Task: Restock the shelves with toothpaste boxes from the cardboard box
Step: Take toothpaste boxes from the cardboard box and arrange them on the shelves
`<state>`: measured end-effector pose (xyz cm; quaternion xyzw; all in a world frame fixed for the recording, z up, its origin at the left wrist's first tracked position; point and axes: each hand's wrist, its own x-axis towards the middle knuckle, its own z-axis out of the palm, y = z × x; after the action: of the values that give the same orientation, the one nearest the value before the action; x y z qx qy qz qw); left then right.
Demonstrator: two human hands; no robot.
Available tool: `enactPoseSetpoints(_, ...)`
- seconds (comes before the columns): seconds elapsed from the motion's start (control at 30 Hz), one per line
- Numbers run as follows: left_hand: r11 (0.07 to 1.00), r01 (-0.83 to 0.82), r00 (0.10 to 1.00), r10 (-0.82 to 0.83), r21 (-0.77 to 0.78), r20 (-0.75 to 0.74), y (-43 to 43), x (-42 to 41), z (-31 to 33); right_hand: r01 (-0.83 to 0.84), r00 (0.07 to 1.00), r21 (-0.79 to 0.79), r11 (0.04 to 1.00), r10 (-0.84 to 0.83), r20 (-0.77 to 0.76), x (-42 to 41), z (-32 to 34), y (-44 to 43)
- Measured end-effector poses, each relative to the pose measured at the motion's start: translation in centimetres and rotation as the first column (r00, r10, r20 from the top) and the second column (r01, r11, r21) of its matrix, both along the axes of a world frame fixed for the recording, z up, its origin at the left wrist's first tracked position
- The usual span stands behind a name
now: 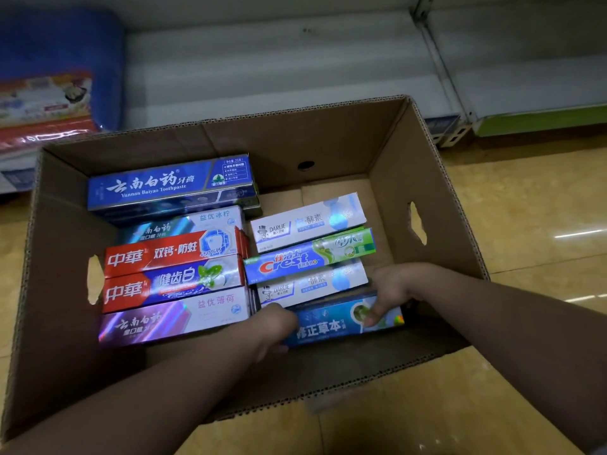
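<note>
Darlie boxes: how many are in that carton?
2. One Darlie box lies beyond the Crest box; the other Darlie box lies on its near side. Others may be hidden underneath.

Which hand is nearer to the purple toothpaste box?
Left. The left hand is just beside the purple toothpaste box; the right hand is at the far end of the blue box.
</note>
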<state>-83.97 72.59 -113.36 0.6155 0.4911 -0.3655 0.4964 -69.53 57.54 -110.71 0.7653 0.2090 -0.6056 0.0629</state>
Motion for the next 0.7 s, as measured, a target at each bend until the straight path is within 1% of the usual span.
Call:
enactPoseSetpoints(0.1,0.998,0.061,0.998,-0.061,-0.016,-0.004,0.6,0.0,0.6,-0.089,0.994,-0.032,0.995,0.087,-0.059,0.1,1.4,0.5)
enactPoseSetpoints(0.23,0.994,0.088,0.996,-0.087,-0.058,0.028,0.8,0.3,1.5,-0.13,0.988,-0.018,0.991,0.128,-0.089,1.4,4.2,1.2)
enactPoseSetpoints(0.33,0.983,0.111,0.993,-0.105,-0.148,0.044,1.3,0.6,3.5,-0.146,0.986,-0.018,0.989,0.144,-0.088,2.9,6.7,1.2)
enactPoseSetpoints(0.4,0.966,0.131,0.99,-0.118,-0.222,0.07,2.0,1.1,5.4,-0.135,0.989,0.038,0.99,0.137,-0.053,3.9,8.7,0.9)
enactPoseSetpoints(0.43,0.96,0.154,0.985,-0.133,-0.233,0.106,2.6,1.6,6.4,-0.126,0.991,0.083,0.988,0.129,-0.024,4.5,9.6,0.6)
enactPoseSetpoints(0.5,0.964,0.188,0.965,-0.145,-0.19,0.216,4.1,2.9,8.7,-0.061,0.998,0.183,0.981,0.058,0.026,5.2,11.1,-0.1)
enactPoseSetpoints(0.53,0.972,0.174,0.947,-0.122,-0.156,0.296,4.8,3.8,10.1,0.015,0.999,0.248,0.969,-0.023,0.031,5.5,11.7,-0.5)
enactPoseSetpoints(0.57,0.984,0.125,0.921,-0.067,-0.129,0.385,5.5,4.6,11.3,0.123,0.991,0.323,0.938,-0.134,0.012,5.7,12.2,-0.8)
enactPoseSetpoints(0.6,0.992,0.051,0.876,0.01,-0.112,0.481,6.1,5.5,12.7,0.244,0.966,0.406,0.881,-0.255,-0.027,5.9,12.8,-1.1)
enactPoseSetpoints(0.63,0.994,-0.033,0.809,0.09,-0.108,0.581,6.5,6.4,14.0,0.361,0.926,0.485,0.796,-0.367,-0.087,6.2,13.4,-1.3)
enactPoseSetpoints(0.7,0.983,-0.163,0.64,0.17,-0.083,0.75,7.1,8.3,16.5,0.541,0.822,0.612,0.576,-0.515,-0.243,6.7,14.8,-1.5)
